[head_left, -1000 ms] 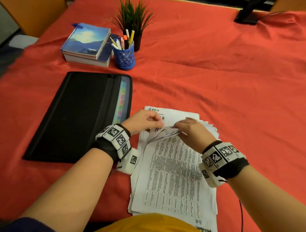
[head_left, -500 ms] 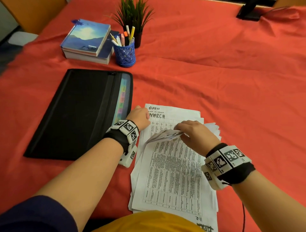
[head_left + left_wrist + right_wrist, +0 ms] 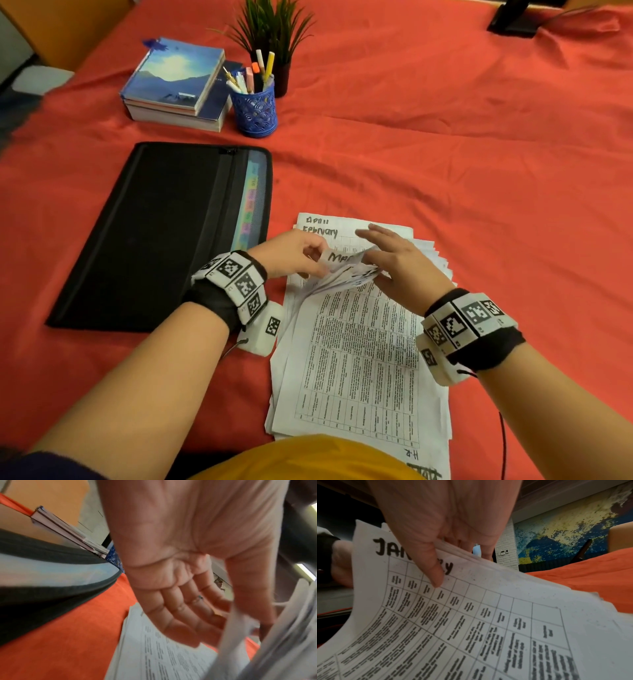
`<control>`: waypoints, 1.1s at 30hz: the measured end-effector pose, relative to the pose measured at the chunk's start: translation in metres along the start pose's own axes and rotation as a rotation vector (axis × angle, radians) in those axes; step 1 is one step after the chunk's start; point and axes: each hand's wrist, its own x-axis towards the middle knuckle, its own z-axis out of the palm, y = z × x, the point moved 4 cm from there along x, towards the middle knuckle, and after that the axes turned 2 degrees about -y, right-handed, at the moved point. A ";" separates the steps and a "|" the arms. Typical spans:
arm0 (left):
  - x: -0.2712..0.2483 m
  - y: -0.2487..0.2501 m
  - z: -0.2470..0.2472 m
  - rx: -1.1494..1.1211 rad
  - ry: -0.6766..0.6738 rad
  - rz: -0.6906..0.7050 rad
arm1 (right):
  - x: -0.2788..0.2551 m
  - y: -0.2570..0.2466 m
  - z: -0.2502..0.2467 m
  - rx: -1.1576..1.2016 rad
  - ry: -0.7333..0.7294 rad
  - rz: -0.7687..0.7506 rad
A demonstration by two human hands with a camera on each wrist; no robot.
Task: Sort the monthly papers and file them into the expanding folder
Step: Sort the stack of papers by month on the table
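A stack of printed monthly papers (image 3: 363, 359) lies on the red cloth right in front of me. My right hand (image 3: 376, 257) holds the lifted far ends of several sheets, its thumb (image 3: 435, 574) pressing on the January sheet (image 3: 471, 628) and its fingers behind the bundle. With my left hand (image 3: 320, 263) I pinch the raised corner of a sheet marked "Mar" (image 3: 337, 257). Flat underneath lies a sheet headed February (image 3: 320, 231). The black expanding folder (image 3: 164, 233) lies flat to the left of the papers, and coloured tabs (image 3: 251, 202) show along its right edge.
Stacked books (image 3: 174, 85), a blue pen cup (image 3: 255, 106) and a small potted plant (image 3: 274, 27) stand beyond the folder. A black monitor base (image 3: 513, 20) sits at the far right. Bare red cloth (image 3: 479, 171) spreads to the right of the papers.
My left hand has come back from the stack's far left corner and lifted the March sheet, baring the February sheet. My right hand's fingers have spread over the bundle.
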 end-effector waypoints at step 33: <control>-0.004 -0.007 -0.005 -0.237 0.465 0.015 | 0.000 -0.002 0.004 0.040 0.074 -0.067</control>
